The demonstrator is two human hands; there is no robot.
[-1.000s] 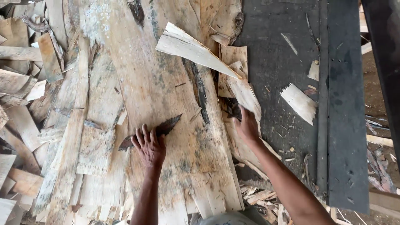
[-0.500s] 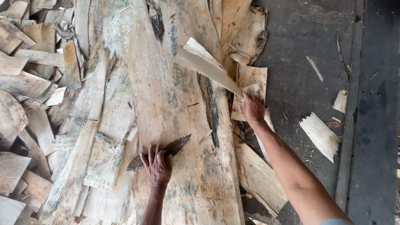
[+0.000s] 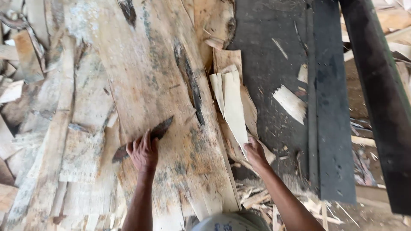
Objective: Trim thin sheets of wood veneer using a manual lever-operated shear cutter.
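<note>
— Where is the left hand [image 3: 143, 153]?
— Flat, fingers spread, pressing the big veneer sheet [image 3: 158, 98] at a dark split, likely steadying it on the pile.
— And the right hand [image 3: 255, 153]?
— Its grip is closed on a pale veneer strip [image 3: 233, 107] at the sheet's right edge, beside the dark worktop [image 3: 274, 77], seemingly lifting it free.

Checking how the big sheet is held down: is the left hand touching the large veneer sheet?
Touching. The head view shows the left hand pressed flat on the large veneer sheet, fingers spread beside a dark split, no gap showing.
</note>
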